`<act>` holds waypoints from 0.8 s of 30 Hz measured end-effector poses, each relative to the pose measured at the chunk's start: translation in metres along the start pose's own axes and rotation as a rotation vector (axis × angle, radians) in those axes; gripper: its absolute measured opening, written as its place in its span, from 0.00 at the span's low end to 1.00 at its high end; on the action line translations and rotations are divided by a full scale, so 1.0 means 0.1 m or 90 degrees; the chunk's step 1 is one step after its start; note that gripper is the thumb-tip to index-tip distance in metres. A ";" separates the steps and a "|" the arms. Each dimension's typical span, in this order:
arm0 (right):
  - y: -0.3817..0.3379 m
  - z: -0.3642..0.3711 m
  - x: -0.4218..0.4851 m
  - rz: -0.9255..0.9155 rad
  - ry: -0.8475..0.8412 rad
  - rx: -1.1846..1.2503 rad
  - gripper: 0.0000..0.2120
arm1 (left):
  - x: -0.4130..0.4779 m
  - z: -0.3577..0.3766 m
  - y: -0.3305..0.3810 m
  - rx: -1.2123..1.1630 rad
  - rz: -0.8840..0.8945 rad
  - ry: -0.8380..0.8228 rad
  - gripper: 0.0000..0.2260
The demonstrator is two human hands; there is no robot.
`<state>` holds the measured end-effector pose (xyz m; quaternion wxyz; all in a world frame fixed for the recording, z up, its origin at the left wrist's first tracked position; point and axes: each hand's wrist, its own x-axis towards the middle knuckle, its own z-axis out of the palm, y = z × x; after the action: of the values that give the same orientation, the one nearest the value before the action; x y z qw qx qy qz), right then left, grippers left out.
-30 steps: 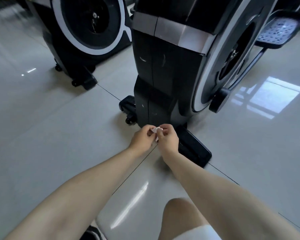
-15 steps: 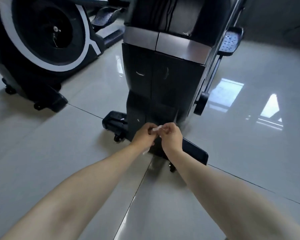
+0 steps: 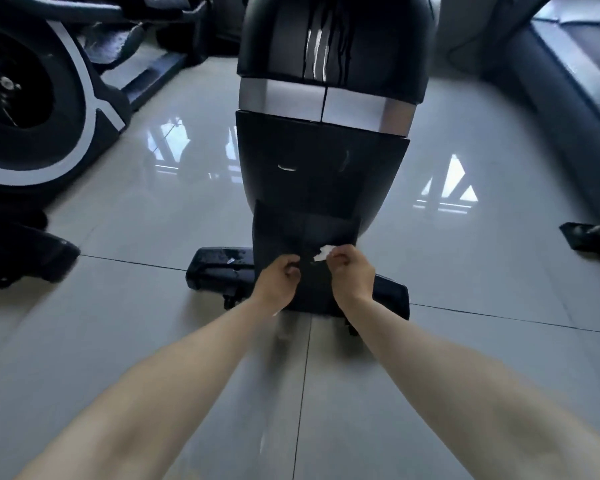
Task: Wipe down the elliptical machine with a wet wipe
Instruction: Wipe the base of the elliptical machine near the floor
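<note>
The elliptical machine (image 3: 326,168) is seen end-on in the middle of the view, standing on a glossy pale tiled floor (image 3: 146,209). Its upper housing is rounded, black and shiny, and bright vertical streaks are reflected on it. Below this the housing is crossed by a silver band (image 3: 291,98), split by a seam at the centre. Under the band comes a matte black panel marked with a short pale scuff (image 3: 286,168), then a narrower black panel that reaches down to the base bar (image 3: 219,268). The bar lies across the floor, and pale specks are seen on its top at the 9 o'clock end.

The wet wipe (image 3: 323,253) is held in front of the narrow lower panel, just above the base bar. It shows as a small, crumpled white scrap with ragged edges. It is pinched between the thumb and curled fingers of the right hand (image 3: 354,277), at the 10 o'clock side of that hand. The left hand (image 3: 279,278) is held at 9 o'clock of the wipe, apart from it by a dark gap. Its fingers are curled in, but whether anything is gripped in them cannot be told.

A second machine (image 3: 32,109), with a black wheel ringed in white, stands at 9 o'clock of the elliptical, well apart from it. A small dark foot (image 3: 586,237) rests on the floor at 3 o'clock.
</note>
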<state>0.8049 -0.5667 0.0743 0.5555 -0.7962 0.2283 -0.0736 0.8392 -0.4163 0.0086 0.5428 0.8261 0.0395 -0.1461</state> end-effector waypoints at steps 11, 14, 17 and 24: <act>0.41 0.31 0.04 0.088 -0.092 0.004 0.13 | -0.06 0.11 -0.08 -0.029 0.043 -0.010 0.08; 0.33 0.25 0.05 0.044 -0.080 -0.009 0.14 | -0.01 0.06 -0.07 -0.028 0.040 -0.041 0.09; 0.24 0.22 0.06 -0.022 -0.052 0.010 0.14 | 0.05 0.04 -0.05 -0.042 0.034 -0.050 0.09; 0.46 0.49 -0.01 0.031 -0.140 -0.020 0.19 | 0.04 0.09 -0.23 -0.013 -0.019 -0.016 0.11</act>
<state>0.8094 -0.5369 0.0141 0.5664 -0.8022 0.1863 0.0317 0.8364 -0.4154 -0.0158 0.5493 0.8179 0.0466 -0.1646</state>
